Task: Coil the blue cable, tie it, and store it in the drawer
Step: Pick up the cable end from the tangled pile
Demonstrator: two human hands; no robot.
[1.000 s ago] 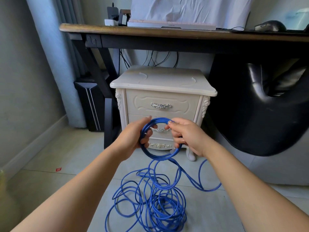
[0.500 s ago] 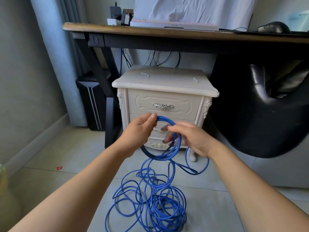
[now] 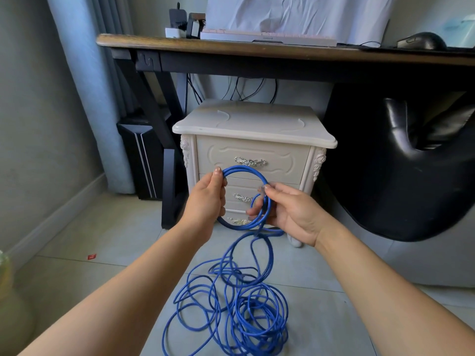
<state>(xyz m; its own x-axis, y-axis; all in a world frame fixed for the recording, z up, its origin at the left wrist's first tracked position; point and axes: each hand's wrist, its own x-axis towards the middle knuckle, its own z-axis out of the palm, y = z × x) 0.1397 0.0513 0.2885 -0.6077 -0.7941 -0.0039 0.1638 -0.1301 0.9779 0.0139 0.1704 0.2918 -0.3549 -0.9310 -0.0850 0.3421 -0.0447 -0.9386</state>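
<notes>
Nightstand (image 3: pixel 254 124) straight ahead, tucked partly under the table (image 3: pixel 231 48). It is white with ornate metal handles, and every drawer front is closed. Top drawer (image 3: pixel 282 163) sits just behind the raised hands. Black chair (image 3: pixel 401 176) is pushed under the table on the right, close beside the nightstand. Black PC tower (image 3: pixel 138 155) stands on the left by the table leg, with the grey-blue curtain (image 3: pixel 84 98) behind it. On the table: keyboard (image 3: pixel 267 38), mouse (image 3: pixel 421 41), and a white cloth (image 3: pixel 295 14) draped at the back. Dark wires hang down behind the nightstand.

Blue cable (image 3: pixel 244 312): a small coil of a few turns is held up in front of the nightstand as a roughly upright ring. Left hand (image 3: pixel 208 199) grips the coil's upper left, fingers and thumb closed round the strands. Right hand (image 3: pixel 290 211) pinches the coil's right side; something clear, likely the plug end, shows at its fingertips. From the bottom of the coil the cable drops to the floor (image 3: pixel 102 240) and joins a loose tangled pile between the forearms. Most of the length lies there, with overlapping loops of mixed size.

Floor is pale tile, with a small red scrap (image 3: pixel 91 256) on the left near the skirting. Grey wall on the left.
</notes>
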